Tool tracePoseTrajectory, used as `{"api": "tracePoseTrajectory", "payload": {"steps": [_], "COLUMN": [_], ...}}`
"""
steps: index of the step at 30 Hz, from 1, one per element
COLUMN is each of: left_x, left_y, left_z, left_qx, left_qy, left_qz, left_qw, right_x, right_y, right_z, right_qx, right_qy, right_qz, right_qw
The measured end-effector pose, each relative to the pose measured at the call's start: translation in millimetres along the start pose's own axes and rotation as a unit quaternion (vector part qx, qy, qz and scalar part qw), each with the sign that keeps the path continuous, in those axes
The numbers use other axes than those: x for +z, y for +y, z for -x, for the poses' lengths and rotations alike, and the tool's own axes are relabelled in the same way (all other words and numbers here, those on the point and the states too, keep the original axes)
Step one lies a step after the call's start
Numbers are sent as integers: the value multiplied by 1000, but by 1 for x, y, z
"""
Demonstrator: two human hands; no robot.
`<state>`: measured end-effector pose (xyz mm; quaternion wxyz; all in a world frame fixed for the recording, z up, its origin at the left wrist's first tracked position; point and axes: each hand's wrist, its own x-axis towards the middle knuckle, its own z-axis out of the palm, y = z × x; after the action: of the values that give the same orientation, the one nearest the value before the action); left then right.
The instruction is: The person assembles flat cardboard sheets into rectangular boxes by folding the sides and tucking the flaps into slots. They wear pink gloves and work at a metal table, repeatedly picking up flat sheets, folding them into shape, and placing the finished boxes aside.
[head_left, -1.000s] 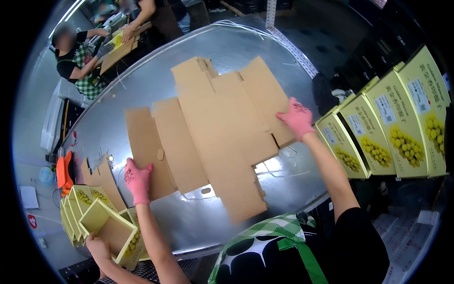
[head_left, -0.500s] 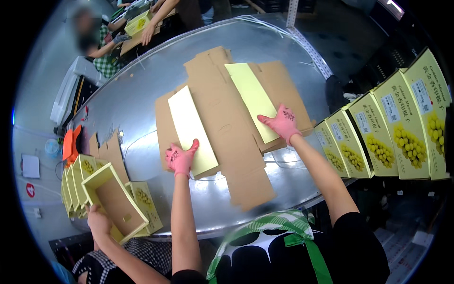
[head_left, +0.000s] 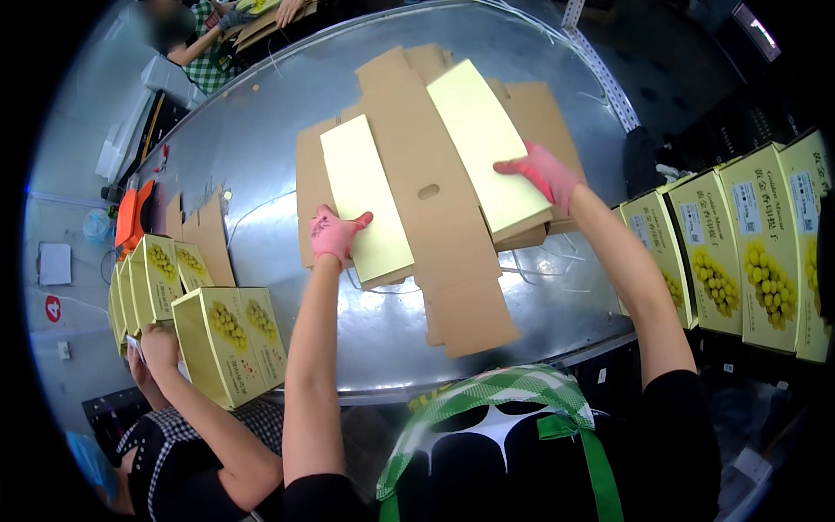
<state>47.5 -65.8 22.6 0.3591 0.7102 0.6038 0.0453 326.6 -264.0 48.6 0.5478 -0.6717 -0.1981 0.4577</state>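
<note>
Cardboard blank [head_left: 402,148] touches left hand [head_left: 333,235] and right hand [head_left: 555,177], fingers [head_left: 539,177] partly hidden, whether gripping I cannot tell.

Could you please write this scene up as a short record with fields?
Left hand: pink-gloved, thumb on left yellow panel
Right hand: pink-gloved, touching right yellow panel
Cardboard sheet: brown, beneath both panels
Surface: shiny metal table
Far right: row of grape-printed yellow cartons
Lower left: open yellow carton, co-worker's hand nearby
</note>
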Motion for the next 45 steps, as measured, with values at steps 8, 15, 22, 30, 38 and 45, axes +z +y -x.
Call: {"api": "tracePoseTrajectory", "payload": {"steps": [8,15,22,30,38,45], "left_x": [19,3,-22,-22,-16,-73], "left_y": [-19,72,-8,-59,-62,-7], "left_z": [21,64,81,100,70,52], "left_qx": [-29,289,428,578,587,431], "left_qy": [23,152,-263,-223,-254,-247], "left_qz": [-1,-298,-218,-290,-142,103], "left_qw": [999,897,837,729,756,862], "right_x": [36,94,53,-26,-61,-12], "right_y": [6,11,38,35,46,-16], "right_z": [29,32,69,118,106,48], "right_qx": [5,-144,-285,-324,-380,-555], "right_qy": [93,77,136,-126,-222,-121], "right_qz": [174,521,411,389,565,375], "right_qw": [980,838,855,853,698,733]}}
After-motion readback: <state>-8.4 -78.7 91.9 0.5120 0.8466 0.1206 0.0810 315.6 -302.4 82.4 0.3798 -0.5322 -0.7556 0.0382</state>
